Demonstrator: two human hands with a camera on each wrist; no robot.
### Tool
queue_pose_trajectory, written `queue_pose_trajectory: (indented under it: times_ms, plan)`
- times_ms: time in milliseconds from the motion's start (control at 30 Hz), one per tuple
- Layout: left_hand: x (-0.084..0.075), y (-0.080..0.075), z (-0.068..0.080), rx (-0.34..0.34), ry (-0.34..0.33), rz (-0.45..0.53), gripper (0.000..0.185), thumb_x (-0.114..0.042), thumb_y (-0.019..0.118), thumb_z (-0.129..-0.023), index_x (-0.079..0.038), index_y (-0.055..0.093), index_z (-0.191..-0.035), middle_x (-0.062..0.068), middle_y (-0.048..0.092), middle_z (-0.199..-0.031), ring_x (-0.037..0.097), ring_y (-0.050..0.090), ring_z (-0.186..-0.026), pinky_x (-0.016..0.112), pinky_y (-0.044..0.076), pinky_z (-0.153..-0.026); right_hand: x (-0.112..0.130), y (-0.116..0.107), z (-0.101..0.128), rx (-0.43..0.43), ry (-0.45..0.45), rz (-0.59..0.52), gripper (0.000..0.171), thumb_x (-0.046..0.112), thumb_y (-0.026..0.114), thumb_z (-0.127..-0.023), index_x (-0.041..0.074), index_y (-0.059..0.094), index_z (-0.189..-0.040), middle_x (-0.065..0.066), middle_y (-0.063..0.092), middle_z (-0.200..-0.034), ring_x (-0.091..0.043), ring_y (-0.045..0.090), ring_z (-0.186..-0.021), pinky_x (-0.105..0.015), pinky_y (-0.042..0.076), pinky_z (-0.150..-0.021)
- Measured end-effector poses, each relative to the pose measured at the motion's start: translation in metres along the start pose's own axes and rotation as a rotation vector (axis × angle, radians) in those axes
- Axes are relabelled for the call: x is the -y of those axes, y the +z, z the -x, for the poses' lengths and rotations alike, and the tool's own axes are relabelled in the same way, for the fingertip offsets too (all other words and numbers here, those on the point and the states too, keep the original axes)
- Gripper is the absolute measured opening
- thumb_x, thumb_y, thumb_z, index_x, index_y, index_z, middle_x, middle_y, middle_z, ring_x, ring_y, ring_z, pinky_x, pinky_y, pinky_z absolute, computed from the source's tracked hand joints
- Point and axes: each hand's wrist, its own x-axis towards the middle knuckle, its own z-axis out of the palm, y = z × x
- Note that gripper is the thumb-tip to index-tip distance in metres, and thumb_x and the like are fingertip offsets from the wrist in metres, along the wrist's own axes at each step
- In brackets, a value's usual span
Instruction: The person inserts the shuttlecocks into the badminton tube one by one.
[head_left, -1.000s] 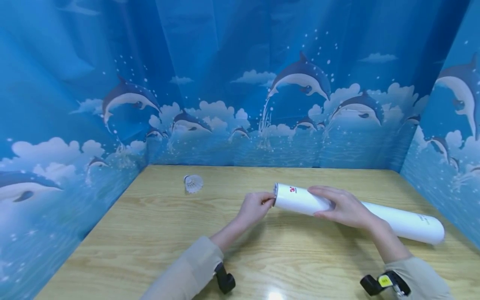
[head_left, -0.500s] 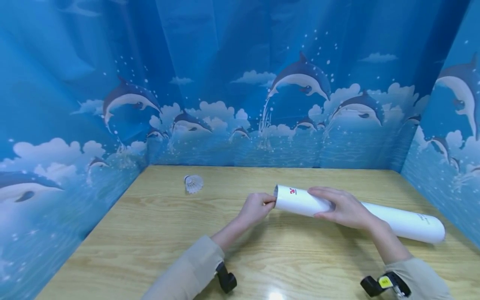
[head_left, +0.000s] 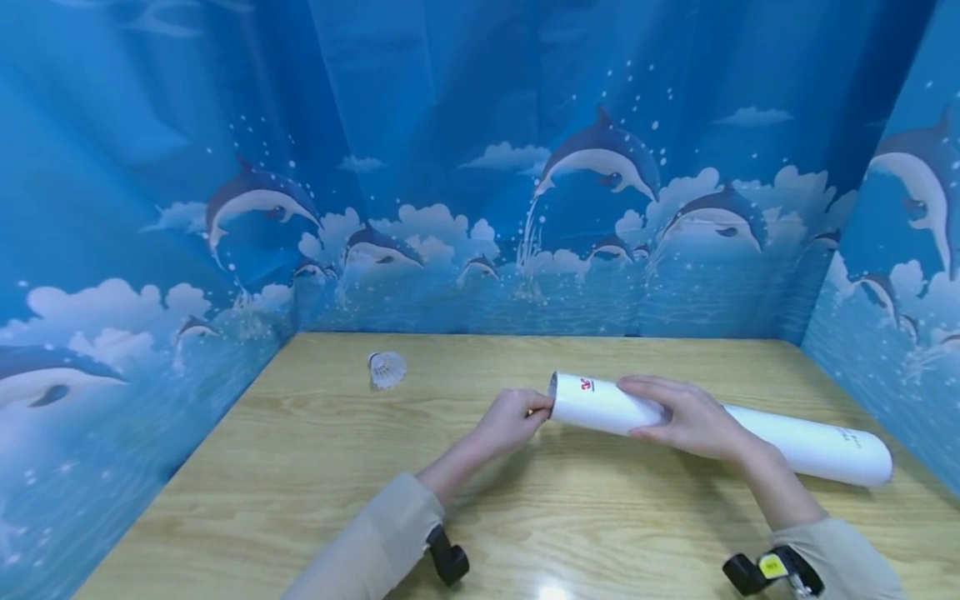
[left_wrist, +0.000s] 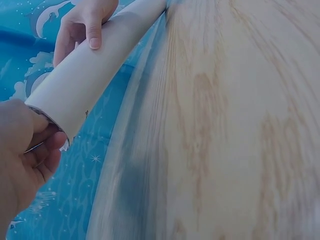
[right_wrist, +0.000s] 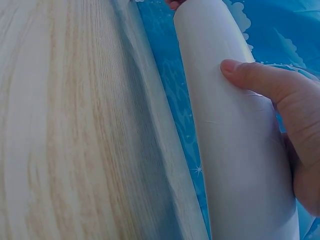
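A long white shuttlecock tube [head_left: 802, 440], with a small red logo near its left end, lies slantwise in the head view, its left end raised off the table. My right hand [head_left: 693, 417] grips it around the middle from above; the right wrist view shows the thumb [right_wrist: 250, 77] pressed along its side. At the tube's open left end my left hand [head_left: 510, 418] pinches by the lower rim with curled fingers. In the left wrist view, part of the left hand [left_wrist: 20, 145] reaches into the tube's mouth, where the fingertips are hidden. A white shuttlecock [head_left: 387, 369] lies on its side farther back.
The wood-grain table [head_left: 330, 500] reaches back to a blue dolphin-print curtain [head_left: 465, 167], which also hangs at both sides. Each wrist bears a black strapped-on camera, one of them the left camera [head_left: 448, 557].
The tube and my left hand at its mouth have shifted very slightly to the right and down. My right hand keeps its grip, and the shuttlecock has stayed where it was.
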Motion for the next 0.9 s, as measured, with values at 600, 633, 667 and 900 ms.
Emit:
queue_pose_trajectory:
  times_ms: [600, 633, 667, 900]
  plan:
    - [0.017, -0.016, 0.015, -0.007, -0.112, 0.129, 0.024, -0.020, 0.054, -0.095, -0.005, 0.068, -0.107, 0.004, 0.069, -0.096, 0.008, 0.059, -0.074, 0.020, 0.046, -0.057, 0.004, 0.000, -0.002, 0.026, 0.046, -0.021, 0.065, 0.026, 0.080, -0.071, 0.011, 0.054, -0.129, -0.014, 0.054, -0.128, -0.038, 0.054, -0.109, -0.056, 0.045, -0.081]
    - [0.019, -0.017, 0.016, -0.010, -0.121, 0.130, 0.024, -0.020, 0.054, -0.095, -0.005, 0.068, -0.107, 0.004, 0.069, -0.096, 0.008, 0.059, -0.076, 0.020, 0.047, -0.057, 0.005, -0.001, -0.002, 0.028, 0.048, -0.023, 0.065, 0.026, 0.080, -0.071, 0.011, 0.054, -0.129, -0.014, 0.054, -0.128, -0.038, 0.054, -0.109, -0.056, 0.045, -0.081]
    - [0.022, -0.019, 0.018, -0.015, -0.127, 0.131, 0.024, -0.020, 0.053, -0.095, -0.004, 0.067, -0.108, 0.004, 0.069, -0.095, 0.010, 0.060, -0.077, 0.021, 0.047, -0.058, 0.005, -0.001, -0.002, 0.030, 0.050, -0.024, 0.065, 0.026, 0.080, -0.072, 0.011, 0.054, -0.129, -0.014, 0.054, -0.128, -0.038, 0.054, -0.109, -0.056, 0.046, -0.081]
    - [0.046, -0.035, 0.027, -0.097, -0.128, 0.103, 0.023, -0.017, 0.053, -0.095, -0.003, 0.066, -0.108, 0.005, 0.069, -0.091, 0.015, 0.062, -0.079, 0.024, 0.047, -0.059, 0.006, -0.001, -0.004, 0.027, 0.050, -0.022, 0.065, 0.025, 0.080, -0.071, 0.010, 0.054, -0.129, -0.015, 0.054, -0.128, -0.038, 0.054, -0.109, -0.057, 0.045, -0.082]
